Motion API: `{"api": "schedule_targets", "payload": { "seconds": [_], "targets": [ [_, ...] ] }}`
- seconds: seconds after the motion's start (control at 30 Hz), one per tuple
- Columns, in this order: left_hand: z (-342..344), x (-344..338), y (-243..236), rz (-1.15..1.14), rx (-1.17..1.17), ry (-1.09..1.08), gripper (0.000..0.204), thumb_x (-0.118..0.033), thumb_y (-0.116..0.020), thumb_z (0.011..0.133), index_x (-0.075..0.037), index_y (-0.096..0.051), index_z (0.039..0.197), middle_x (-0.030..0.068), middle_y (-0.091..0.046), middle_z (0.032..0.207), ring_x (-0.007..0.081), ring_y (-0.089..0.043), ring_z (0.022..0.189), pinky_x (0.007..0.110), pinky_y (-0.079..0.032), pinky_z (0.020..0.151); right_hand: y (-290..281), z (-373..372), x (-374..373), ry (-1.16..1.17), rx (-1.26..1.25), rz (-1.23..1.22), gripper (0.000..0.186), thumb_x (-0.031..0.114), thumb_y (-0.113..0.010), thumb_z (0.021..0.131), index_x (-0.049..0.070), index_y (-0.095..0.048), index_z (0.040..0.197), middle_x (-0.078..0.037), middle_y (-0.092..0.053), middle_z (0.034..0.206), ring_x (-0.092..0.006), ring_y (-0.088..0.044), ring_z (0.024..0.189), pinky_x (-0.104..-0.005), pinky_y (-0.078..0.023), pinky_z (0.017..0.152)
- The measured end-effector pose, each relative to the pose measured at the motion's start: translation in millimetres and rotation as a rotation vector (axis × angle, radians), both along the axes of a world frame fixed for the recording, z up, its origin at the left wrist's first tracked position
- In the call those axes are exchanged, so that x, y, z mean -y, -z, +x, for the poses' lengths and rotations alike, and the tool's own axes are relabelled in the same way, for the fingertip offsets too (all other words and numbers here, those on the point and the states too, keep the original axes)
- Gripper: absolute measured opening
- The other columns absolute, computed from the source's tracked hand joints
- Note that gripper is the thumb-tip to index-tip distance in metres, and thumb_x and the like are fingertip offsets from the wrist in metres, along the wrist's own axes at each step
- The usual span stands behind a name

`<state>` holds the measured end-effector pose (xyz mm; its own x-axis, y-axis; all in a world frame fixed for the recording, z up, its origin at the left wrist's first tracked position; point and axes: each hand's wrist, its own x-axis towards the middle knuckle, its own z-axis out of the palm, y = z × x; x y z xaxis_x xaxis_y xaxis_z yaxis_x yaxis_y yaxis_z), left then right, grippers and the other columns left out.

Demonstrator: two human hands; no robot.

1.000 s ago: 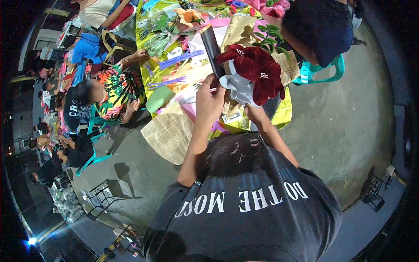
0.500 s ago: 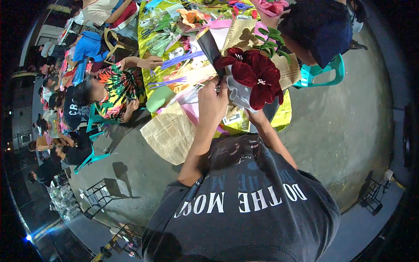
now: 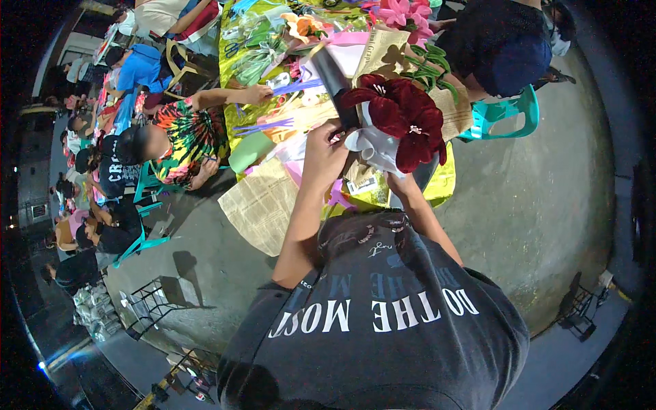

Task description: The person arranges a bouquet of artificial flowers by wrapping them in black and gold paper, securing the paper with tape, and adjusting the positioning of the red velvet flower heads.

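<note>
A bouquet of dark red, velvety flowers (image 3: 410, 130) is in front of me at the table's near edge, with white wrapping (image 3: 379, 154) gathered below the blooms. My right hand (image 3: 402, 183) supports it from underneath; its fingers are mostly hidden behind the wrapping. My left hand (image 3: 326, 147) is closed at the bouquet's left side, fingertips against the curled white edge. What lies between those fingers is hidden. Just above them, a flat black strip with a gold edge (image 3: 335, 78) slants up and away. Green looped leaves (image 3: 434, 68) show beyond the flowers.
The yellow-covered table (image 3: 444, 178) holds purple stems (image 3: 263, 128), an orange flower (image 3: 301, 27), and printed brown paper (image 3: 260, 205) overhanging its near left edge. One person in a colourful shirt (image 3: 191, 137) sits left; another in dark clothing (image 3: 502, 48) is at right by a teal chair (image 3: 506, 116).
My left hand has shifted slightly left and down, and the white curl beside it shows more. The left neighbour's hand has reached further right over the purple stems. Pink flowers at the back have moved.
</note>
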<state>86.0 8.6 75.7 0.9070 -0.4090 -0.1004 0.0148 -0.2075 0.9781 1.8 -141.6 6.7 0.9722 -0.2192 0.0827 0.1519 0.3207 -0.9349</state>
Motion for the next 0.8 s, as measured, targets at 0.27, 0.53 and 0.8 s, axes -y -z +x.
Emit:
{"api": "schedule_targets", "payload": {
  "seconds": [0.27,0.53,0.8],
  "targets": [
    [-12,1,-5,-0.283,-0.150,-0.059,0.020,-0.003,-0.074,0.081,0.004,-0.069,0.099,0.0072,-0.072,0.091,0.0127,-0.066,0.081,0.026,-0.053,0.076,19,-8,2,-0.036,0.016,0.187,0.052,0.022,-0.065,0.091,0.003,-0.049,0.137,-0.009,-0.056,0.132,-0.0211,-0.056,0.118,-0.0364,-0.044,0.102],
    [-18,-5,-5,0.046,0.061,0.014,0.023,-0.004,-0.072,0.082,0.004,-0.066,0.102,0.0083,-0.069,0.090,0.0135,-0.065,0.082,0.026,-0.052,0.075,35,-9,2,0.018,-0.027,0.182,0.056,0.024,-0.067,0.089,0.001,-0.050,0.137,-0.010,-0.056,0.133,-0.0224,-0.054,0.122,-0.0372,-0.041,0.106],
    [-28,5,-6,-0.058,0.223,-0.121,0.061,-0.001,-0.067,0.085,-0.002,-0.039,0.139,0.0101,-0.061,0.117,0.0164,-0.062,0.103,0.029,-0.054,0.081,15,-8,-5,-0.016,-0.047,0.005,0.061,0.023,-0.068,0.088,0.004,-0.045,0.141,-0.010,-0.051,0.139,-0.0243,-0.049,0.127,-0.0368,-0.038,0.109]
  ]
}}
